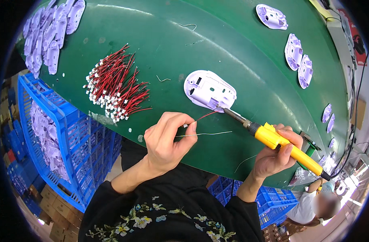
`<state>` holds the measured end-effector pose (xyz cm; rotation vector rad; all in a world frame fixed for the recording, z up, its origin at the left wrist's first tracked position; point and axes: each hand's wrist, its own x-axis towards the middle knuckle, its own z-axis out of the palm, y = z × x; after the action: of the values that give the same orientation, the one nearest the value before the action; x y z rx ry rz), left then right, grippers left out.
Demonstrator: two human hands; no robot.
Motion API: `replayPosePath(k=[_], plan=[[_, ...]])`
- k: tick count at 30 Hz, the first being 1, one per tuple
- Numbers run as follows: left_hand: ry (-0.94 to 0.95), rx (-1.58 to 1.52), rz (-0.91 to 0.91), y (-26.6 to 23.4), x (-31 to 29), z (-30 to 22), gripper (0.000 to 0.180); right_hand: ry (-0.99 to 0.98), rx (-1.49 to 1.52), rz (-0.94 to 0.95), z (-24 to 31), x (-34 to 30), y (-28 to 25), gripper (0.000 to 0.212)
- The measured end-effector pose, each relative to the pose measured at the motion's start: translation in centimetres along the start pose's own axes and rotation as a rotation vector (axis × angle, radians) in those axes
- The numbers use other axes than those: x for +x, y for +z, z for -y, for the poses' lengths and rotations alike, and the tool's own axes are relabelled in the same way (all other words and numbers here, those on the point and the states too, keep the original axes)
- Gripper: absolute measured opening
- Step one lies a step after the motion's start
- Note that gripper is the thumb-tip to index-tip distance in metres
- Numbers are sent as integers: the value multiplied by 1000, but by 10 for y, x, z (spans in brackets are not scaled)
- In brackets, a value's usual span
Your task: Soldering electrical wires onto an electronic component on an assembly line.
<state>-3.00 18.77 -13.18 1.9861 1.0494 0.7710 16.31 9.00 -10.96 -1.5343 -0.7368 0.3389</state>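
My right hand grips a yellow soldering iron whose metal tip touches the near right edge of a lilac plastic housing. That housing lies on the green table in front of me. Between the thumb and forefinger of my left hand is a red wire with a white connector; its far end reaches the iron's tip. A thin strand of solder wire also sticks out from the same pinch. To the left lies a heap of red-and-black wires with white connectors.
Lilac housings are piled at the far left; several more lie along the right side. A blue crate full of lilac parts stands by the table's left edge. The iron's black cable runs up the right. A co-worker is at lower right.
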Motion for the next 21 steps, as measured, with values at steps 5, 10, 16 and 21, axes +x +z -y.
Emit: replayPosePath(k=[5, 10, 16, 21], plan=[[27, -50, -28, 2, -1, 4, 17, -10, 2, -26, -1, 0, 2, 35], [10, -63, -20, 3, -2, 5, 17, -15, 9, -26, 1, 0, 3, 35], [0, -56, -27, 3, -2, 4, 16, -28, 1, -54, 1, 1, 1, 34], [-30, -10, -13, 1, 0, 1, 18, -39, -1, -47, 0, 2, 1, 35]])
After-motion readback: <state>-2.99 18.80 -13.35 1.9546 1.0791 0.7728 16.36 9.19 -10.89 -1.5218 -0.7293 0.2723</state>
